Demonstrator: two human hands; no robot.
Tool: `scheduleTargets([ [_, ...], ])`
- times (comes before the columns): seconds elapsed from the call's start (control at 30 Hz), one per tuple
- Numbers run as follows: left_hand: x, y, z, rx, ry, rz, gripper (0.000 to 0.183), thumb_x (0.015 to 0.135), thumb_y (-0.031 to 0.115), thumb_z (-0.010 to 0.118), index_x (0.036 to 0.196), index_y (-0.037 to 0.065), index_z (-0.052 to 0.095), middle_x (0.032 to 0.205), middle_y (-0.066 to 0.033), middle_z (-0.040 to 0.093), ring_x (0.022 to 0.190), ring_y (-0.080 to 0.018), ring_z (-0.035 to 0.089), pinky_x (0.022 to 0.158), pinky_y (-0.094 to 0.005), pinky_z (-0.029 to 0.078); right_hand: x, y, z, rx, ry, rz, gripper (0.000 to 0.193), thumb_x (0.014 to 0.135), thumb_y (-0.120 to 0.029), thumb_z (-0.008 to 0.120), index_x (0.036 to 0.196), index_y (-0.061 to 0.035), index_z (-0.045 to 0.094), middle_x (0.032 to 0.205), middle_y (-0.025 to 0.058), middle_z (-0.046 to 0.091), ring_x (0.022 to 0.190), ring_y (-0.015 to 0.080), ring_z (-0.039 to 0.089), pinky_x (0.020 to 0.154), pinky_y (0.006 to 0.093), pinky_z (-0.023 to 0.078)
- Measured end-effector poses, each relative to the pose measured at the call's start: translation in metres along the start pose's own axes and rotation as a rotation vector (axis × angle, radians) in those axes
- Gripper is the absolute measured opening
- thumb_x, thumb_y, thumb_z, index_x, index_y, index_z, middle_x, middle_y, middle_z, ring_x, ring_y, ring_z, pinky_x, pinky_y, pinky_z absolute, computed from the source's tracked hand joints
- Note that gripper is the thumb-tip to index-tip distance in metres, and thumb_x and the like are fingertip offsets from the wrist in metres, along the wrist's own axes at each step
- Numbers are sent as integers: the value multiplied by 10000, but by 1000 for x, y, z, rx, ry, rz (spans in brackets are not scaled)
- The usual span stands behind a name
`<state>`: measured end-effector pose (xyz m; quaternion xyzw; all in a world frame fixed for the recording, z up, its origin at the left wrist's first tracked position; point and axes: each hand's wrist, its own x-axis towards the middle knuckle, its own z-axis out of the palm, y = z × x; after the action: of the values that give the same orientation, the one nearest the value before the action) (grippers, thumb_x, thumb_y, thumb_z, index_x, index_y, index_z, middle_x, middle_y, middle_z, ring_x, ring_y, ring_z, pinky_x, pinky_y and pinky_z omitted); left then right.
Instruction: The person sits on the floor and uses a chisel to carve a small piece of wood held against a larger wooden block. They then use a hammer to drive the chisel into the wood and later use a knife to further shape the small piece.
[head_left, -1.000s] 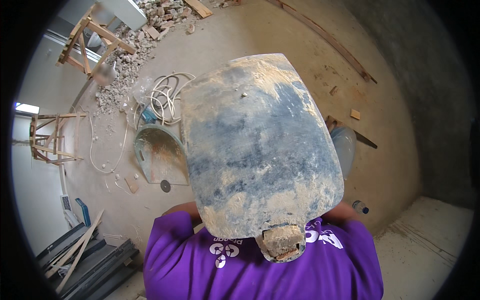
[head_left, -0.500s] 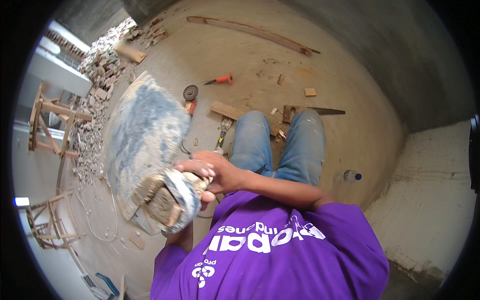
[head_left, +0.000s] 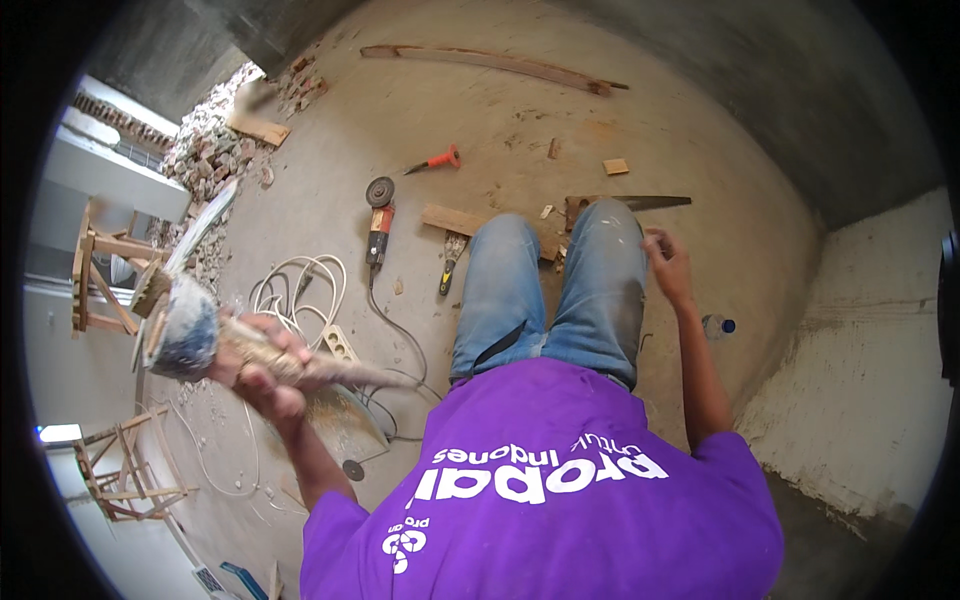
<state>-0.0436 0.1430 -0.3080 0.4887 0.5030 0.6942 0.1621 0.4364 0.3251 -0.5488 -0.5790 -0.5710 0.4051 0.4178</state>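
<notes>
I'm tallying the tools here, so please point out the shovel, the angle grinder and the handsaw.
Shovel (head_left: 188,332): head view, on its blue-smeared socket.
Angle grinder (head_left: 379,221): head view, on its red-and-black body.
Handsaw (head_left: 660,201): head view, on its dark blade.

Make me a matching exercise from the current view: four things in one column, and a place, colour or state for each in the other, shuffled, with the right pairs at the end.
Things
1. Hoe
2. Angle grinder
3. Handsaw
4. Bottle

Places, colours, states
A. Partly hidden by the right knee
B. Clear, with a blue cap
C. Gripped by its handle in the left hand
D. Red and black body, cord attached

Right pairs: 1-C, 2-D, 3-A, 4-B
</notes>
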Motion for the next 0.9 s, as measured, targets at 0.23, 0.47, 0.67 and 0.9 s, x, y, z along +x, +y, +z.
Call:
scheduleTargets([
  [0.23, -21, 5, -84, 74, -219, -469, 535, 980, 490, 516, 1223, 14, 532, 890, -49, 579, 635, -142, 579, 550, -270, 499, 61, 234, 10, -412, 165, -2, 323, 946, -268, 621, 1119, 2, 662, 977, 165, 710, 891, 270, 683, 816, 382, 529],
  [0.47, -34, 13, 15, -221, -149, -867, 485, 990, 401, 446, 1296, 26, 480, 894, -78, 571, 615, -128, 567, 513, -268, 497, 31, 275, 123, -329, -434, 133, 486, 1030, -364, 449, 1326, -6, 591, 1230, 254, 658, 1158, 423, 617, 1012, 453, 453],
  [0.67, -47, 7, 37, -160, -86, -881, 495, 1012, 443, 435, 1307, 49, 484, 867, -63, 559, 594, -110, 548, 504, -254, 485, 22, 264, 130, -370, -506, 281, 506, 1050, -372, 385, 1335, -2, 579, 1179, 256, 669, 1104, 420, 631, 974, 464, 459],
  [0.9, -35, 7, 51, 30, -99, -871, 400, 1036, 430, 488, 1241, 87, 467, 823, -47, 565, 577, -115, 563, 503, -265, 477, 6, 236, 130, -299, -401, 346, 473, 1035, -312, 416, 1363, 1, 551, 1082, 246, 684, 1034, 404, 649, 917, 473, 469],
])
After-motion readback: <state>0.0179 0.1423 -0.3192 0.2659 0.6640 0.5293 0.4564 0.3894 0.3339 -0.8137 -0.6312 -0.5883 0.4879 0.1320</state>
